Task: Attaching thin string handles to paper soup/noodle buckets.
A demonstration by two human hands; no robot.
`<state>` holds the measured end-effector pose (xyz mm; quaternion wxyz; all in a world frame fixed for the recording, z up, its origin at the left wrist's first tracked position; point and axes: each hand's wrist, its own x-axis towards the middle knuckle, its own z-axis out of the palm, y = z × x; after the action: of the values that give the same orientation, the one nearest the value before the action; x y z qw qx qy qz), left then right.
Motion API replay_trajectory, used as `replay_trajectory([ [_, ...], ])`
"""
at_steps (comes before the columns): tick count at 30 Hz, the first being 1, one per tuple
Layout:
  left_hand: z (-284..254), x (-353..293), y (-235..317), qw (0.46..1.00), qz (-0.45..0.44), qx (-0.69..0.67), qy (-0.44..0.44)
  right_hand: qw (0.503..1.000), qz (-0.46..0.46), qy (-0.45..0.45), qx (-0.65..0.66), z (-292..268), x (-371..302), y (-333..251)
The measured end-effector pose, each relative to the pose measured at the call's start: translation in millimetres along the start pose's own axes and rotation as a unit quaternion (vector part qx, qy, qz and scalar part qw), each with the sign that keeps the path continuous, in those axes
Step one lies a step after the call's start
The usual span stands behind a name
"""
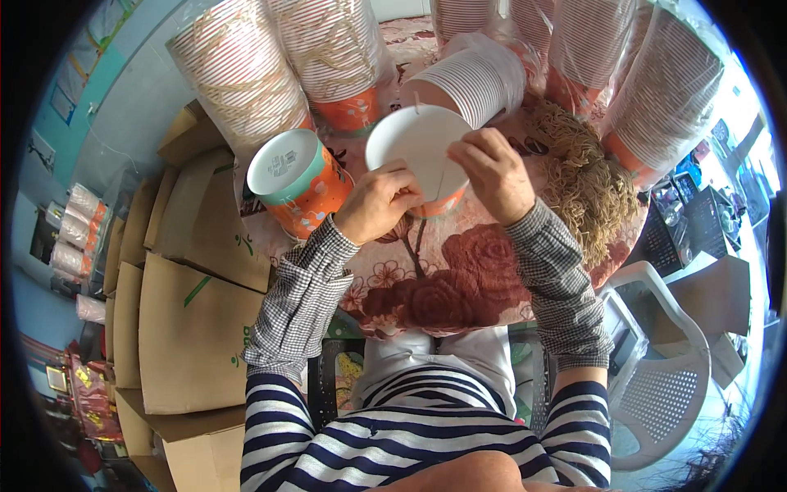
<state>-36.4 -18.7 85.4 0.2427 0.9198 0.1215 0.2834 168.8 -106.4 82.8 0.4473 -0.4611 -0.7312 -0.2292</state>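
Observation:
A paper bucket (418, 135), white inside and orange outside, stands on the table in front of me with its mouth up. At its near left rim, my left hand (381, 203) is closed in a pinch; what lies between its fingertips is hidden. My right hand (494, 175) pinches at the bucket's right rim. From its fingertips a thin cord (443, 174) seems to hang down across the white inside. Left of my left hand, a second orange bucket (305, 195) rests upside down, its white base up.
Tall stacks of nested buckets (238, 70) in clear plastic line the table's far side, with one bagged stack (471, 86) lying tilted. A heap of tan cords (586, 184) lies at right. Cardboard boxes (193, 328) crowd the left; a white plastic chair (664, 385) stands at right.

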Motion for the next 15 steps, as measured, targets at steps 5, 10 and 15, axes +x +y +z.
replay_trajectory([
  [5, -6.2, -17.9, 6.7, 0.995, -0.012, -0.092, -0.020, 0.903, 0.240, -0.069, 0.349, 15.1, 0.8, -43.4],
  [10, 3.5, -30.2, 20.1, 0.995, 0.042, -0.042, 0.077, 0.816, 0.368, -0.135, 0.425, 3.7, -10.4, -59.1],
  [15, 7.0, -36.4, 35.3, 0.980, 0.093, 0.012, 0.176, 0.766, 0.401, -0.217, 0.453, -5.8, -10.7, -68.0],
])
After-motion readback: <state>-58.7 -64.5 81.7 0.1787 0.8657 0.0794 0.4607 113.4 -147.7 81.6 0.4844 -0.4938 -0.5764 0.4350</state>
